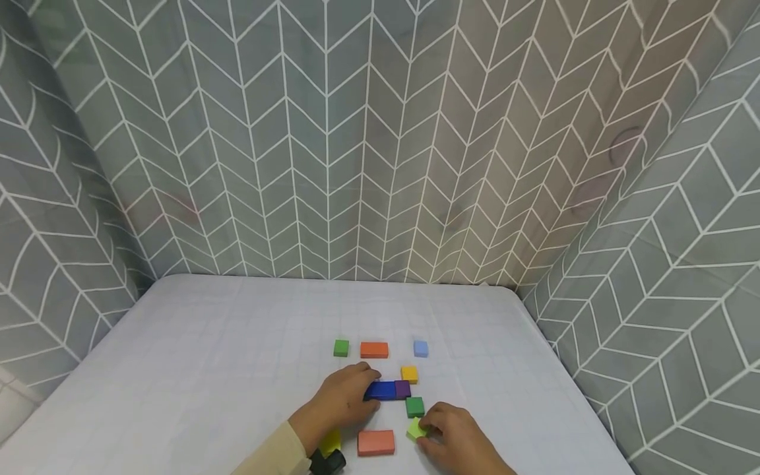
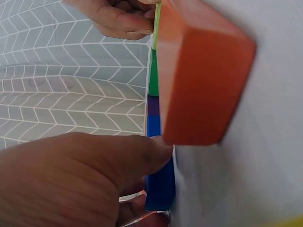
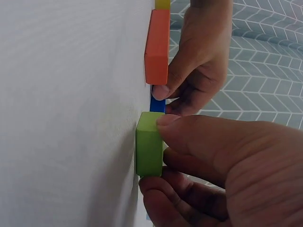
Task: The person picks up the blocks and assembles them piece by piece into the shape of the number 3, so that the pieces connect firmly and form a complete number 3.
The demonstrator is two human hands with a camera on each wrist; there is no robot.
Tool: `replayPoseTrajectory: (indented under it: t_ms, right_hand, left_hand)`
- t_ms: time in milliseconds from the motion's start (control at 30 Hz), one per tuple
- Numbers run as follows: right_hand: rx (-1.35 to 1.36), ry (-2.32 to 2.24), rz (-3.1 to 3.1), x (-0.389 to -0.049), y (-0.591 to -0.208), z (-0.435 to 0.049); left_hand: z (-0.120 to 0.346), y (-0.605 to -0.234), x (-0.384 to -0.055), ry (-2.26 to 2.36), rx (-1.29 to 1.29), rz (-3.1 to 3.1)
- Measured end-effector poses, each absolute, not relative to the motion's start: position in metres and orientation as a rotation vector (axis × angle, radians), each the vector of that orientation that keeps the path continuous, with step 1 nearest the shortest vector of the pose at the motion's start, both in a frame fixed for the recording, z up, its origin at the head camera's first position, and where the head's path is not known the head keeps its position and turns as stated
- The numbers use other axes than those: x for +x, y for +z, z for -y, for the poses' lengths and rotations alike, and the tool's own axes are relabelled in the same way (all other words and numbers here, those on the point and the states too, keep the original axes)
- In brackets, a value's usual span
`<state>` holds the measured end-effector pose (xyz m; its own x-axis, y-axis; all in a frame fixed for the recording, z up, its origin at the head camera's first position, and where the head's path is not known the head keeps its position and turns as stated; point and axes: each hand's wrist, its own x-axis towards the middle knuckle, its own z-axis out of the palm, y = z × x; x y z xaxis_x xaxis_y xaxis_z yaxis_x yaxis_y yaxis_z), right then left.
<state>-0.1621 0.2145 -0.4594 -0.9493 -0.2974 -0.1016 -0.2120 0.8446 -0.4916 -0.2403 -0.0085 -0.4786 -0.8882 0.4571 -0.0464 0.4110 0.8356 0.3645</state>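
My left hand [image 1: 346, 398] grips a long blue block [image 1: 382, 390] between thumb and fingers; its thumb lies along the near side in the left wrist view. A purple block [image 1: 402, 389] touches the blue one's right end. My right hand [image 1: 456, 438] pinches a light green block [image 3: 149, 144], which sits tilted on the table just below a dark green block [image 1: 415, 407]. Above the purple block lies a yellow-orange block [image 1: 410, 374]. A salmon-orange block [image 1: 376, 443] lies between the two hands, nearer the front.
Farther back on the white-covered table [image 1: 237, 330] lie a green block [image 1: 341, 348], an orange block [image 1: 374, 349] and a light blue block [image 1: 420, 348]. A yellow block [image 1: 330, 442] is partly hidden under my left forearm. Patterned curtains [image 1: 344, 165] surround the table.
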Motion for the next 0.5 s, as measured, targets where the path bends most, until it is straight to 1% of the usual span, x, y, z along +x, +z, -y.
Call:
replayPoseTrajectory:
  t_ms: [333, 500]
  right_hand:
    - [-0.486, -0.815, -2.863, -0.1619, -0.4653, -0.2193]
    - [-0.462, -0.821, -2.874, -0.162, -0.4667, -0.2177]
  left_hand:
    - [0.0074, -0.4769, -0.2389, 0.537, 0.658, -2.872]
    - [0.0086, -0.4758, -0.2382, 0.542, 0.647, -2.87]
